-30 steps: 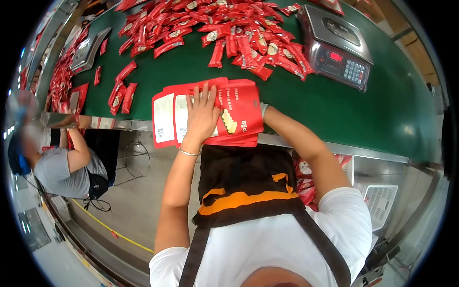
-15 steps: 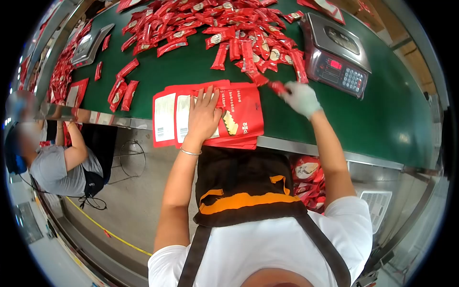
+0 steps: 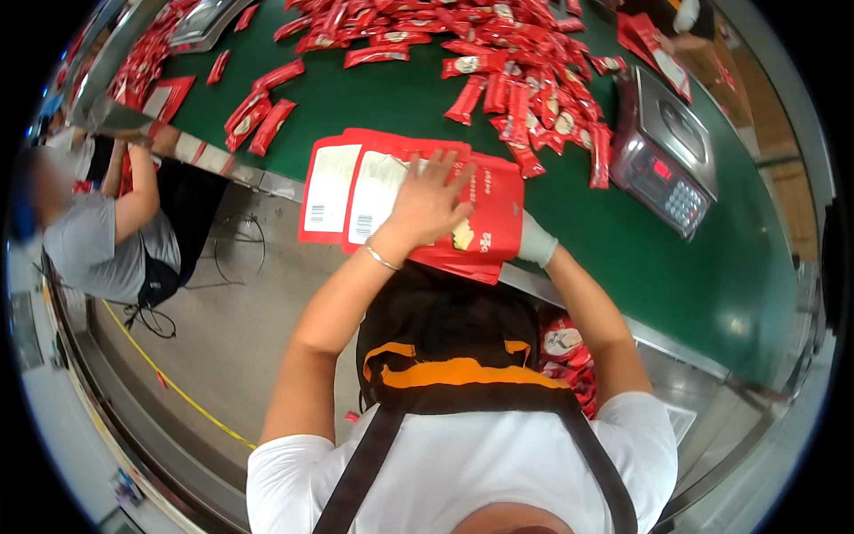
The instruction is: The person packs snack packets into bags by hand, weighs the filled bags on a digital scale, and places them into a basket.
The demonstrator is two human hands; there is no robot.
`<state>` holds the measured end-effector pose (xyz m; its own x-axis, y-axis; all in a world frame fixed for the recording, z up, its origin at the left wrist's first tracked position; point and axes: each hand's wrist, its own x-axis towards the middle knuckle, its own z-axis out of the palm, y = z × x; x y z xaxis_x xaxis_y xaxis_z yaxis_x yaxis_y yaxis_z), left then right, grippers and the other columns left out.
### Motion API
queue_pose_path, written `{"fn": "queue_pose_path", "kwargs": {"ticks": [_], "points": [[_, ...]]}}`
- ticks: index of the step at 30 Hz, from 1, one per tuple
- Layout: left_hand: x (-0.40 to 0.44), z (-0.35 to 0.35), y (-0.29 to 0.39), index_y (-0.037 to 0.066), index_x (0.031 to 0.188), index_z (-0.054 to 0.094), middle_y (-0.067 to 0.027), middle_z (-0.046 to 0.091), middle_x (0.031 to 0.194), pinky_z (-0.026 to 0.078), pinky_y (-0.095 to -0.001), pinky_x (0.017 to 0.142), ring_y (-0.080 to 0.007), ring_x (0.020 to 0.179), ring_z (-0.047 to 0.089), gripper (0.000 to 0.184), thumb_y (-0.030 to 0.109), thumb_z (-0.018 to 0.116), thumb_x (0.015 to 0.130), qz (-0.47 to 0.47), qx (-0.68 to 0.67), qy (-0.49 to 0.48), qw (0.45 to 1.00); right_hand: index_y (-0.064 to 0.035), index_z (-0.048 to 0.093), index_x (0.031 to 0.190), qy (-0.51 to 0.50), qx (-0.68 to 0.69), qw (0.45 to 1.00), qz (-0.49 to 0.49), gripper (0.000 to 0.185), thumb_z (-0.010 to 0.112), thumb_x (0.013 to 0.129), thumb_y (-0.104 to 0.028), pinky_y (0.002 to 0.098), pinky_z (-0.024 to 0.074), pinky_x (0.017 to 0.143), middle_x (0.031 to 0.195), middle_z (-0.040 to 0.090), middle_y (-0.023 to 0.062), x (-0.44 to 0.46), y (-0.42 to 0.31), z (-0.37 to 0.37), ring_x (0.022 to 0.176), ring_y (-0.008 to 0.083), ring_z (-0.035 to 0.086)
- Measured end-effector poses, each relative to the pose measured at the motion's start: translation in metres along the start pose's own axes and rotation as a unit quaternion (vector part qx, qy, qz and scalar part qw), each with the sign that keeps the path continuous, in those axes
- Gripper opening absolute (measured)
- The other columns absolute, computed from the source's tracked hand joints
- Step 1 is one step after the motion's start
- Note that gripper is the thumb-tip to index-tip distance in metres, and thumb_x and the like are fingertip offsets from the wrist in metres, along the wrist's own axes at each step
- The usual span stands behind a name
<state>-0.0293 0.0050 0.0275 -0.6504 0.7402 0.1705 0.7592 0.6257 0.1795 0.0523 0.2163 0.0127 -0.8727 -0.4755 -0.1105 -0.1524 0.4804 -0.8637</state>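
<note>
Several red printed pouches (image 3: 495, 206) lie stacked and overlapping at the table's front edge, with white label panels and barcodes on the left ones. Bare, with a silver bangle at the wrist, my left hand (image 3: 429, 200) rests on them with its fingers spread. My right hand (image 3: 535, 240), in a whitish glove, is at the right end of the top pouch. Its fingers are hidden by the pouch; whether they are inside or under it, I cannot tell. Beyond the stack, red stick packets (image 3: 471, 98) lie in a big heap.
A digital scale (image 3: 663, 147) with a lit red display stands at the right on the green tabletop (image 3: 712, 303). Another scale (image 3: 203, 25) is at the far left. A person in a grey shirt (image 3: 84, 245) works at the left. Red packages (image 3: 565, 351) lie below the table edge.
My right hand has come from beside the packet heap, where it gripped a red packet, to the right end of the pouches. The camera view has shifted; my left hand stays on the stack.
</note>
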Motion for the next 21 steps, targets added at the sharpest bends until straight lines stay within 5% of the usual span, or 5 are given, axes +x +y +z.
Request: {"fn": "queue_pose_path", "kwargs": {"ticks": [4, 13, 16, 18, 21], "points": [[-0.003, -0.005, 0.007, 0.009, 0.145, 0.045, -0.0213, 0.038, 0.152, 0.019, -0.0628, 0.114, -0.0387, 0.141, 0.034, 0.070, 0.050, 0.055, 0.090, 0.007, -0.032, 0.013, 0.999, -0.0110, 0.048, 0.142, 0.053, 0.311, 0.948, 0.042, 0.049, 0.060, 0.096, -0.020, 0.0402, 0.0400, 0.110, 0.146, 0.049, 0.0093, 0.024, 0.039, 0.023, 0.133, 0.0244, 0.048], [0.008, 0.003, 0.003, 0.011, 0.145, 0.045, -0.0176, 0.039, 0.152, 0.019, -0.0661, 0.112, -0.0361, 0.142, 0.033, 0.072, 0.055, 0.056, 0.089, 0.046, -0.015, -0.003, 0.999, -0.0102, 0.050, 0.140, 0.114, 0.254, 0.960, 0.038, 0.045, 0.058, 0.096, -0.018, 0.0392, 0.0418, 0.107, 0.142, 0.053, 0.0102, 0.061, 0.053, 0.045, 0.130, 0.0246, 0.051], [0.049, 0.014, -0.018, 0.009, 0.140, 0.051, -0.0132, 0.051, 0.143, 0.035, -0.0568, 0.108, -0.0306, 0.132, 0.047, 0.062, 0.048, 0.057, 0.091, 0.071, -0.050, 0.010, 0.996, -0.0099, 0.051, 0.139, 0.110, 0.230, 0.966, 0.037, 0.044, 0.058, 0.096, -0.018, 0.0388, 0.0424, 0.106, 0.140, 0.054, 0.0105, 0.064, 0.053, 0.045, 0.129, 0.0247, 0.051], [0.080, -0.003, -0.034, 0.011, 0.118, 0.064, -0.0116, 0.067, 0.115, 0.049, -0.0451, 0.090, -0.0295, 0.108, 0.063, 0.036, 0.035, 0.057, 0.091, -0.049, -0.178, -0.151, 0.971, -0.0098, 0.051, 0.138, 0.107, 0.213, 0.970, 0.038, 0.044, 0.058, 0.096, -0.017, 0.0386, 0.0428, 0.106, 0.140, 0.054, 0.0107, 0.062, 0.052, 0.044, 0.129, 0.0248, 0.052], [0.095, 0.007, -0.039, 0.011, 0.095, 0.065, -0.0141, 0.069, 0.089, 0.051, -0.0446, 0.076, -0.0348, 0.088, 0.066, 0.018, 0.025, 0.056, 0.090, 0.052, -0.145, -0.187, 0.970, -0.0095, 0.052, 0.137, 0.092, 0.191, 0.977, 0.038, 0.043, 0.057, 0.096, -0.017, 0.0383, 0.0434, 0.105, 0.138, 0.055, 0.0110, 0.062, 0.051, 0.043, 0.128, 0.0248, 0.052]]}}
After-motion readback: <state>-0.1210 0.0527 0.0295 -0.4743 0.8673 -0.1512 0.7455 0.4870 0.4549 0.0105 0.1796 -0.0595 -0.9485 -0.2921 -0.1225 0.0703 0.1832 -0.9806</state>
